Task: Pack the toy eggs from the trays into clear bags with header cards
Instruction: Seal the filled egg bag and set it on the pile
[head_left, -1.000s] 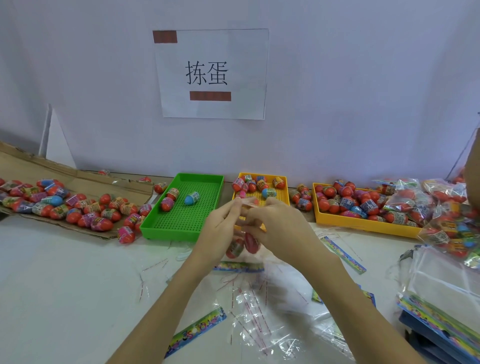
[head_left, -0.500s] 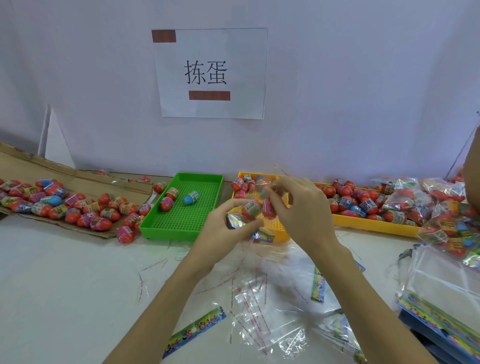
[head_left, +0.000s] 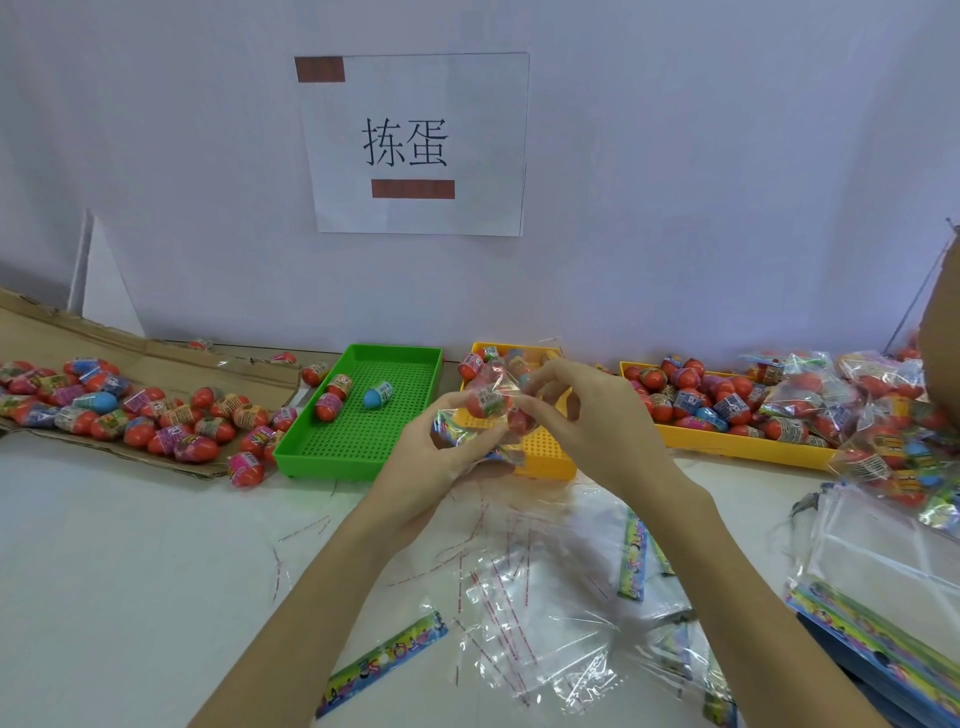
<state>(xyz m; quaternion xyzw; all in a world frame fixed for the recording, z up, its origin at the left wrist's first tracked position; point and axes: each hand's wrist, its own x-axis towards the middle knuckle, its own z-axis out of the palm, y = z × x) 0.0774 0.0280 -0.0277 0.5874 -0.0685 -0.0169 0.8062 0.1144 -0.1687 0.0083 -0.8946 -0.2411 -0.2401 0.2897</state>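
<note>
Head view shows a white desk (head_left: 130, 571) spread beneath both hands, with a paper sign (head_left: 415, 145) on the wall beyond them. Far to the left of the left hand (head_left: 431, 457) lies flattened cardboard (head_left: 156, 364) covered with loose toy eggs (head_left: 171, 415). Beyond and to the right of the right hand (head_left: 597, 415) a long yellow tray (head_left: 727, 441) holds many eggs, with a heap of filled bags (head_left: 883, 415) further right. Just left of the left hand a green tray (head_left: 358, 452) holds three eggs. A small yellow tray (head_left: 545, 452) sits directly behind the hands. Nearer than the hands, empty clear bags (head_left: 545, 623) and a loose header card (head_left: 384, 657) lie on the desk. Between the hands a clear bag (head_left: 493, 400) with eggs inside is held above the desk: the left hand grips its lower end with curled fingers, and the right hand pinches its upper part.
</note>
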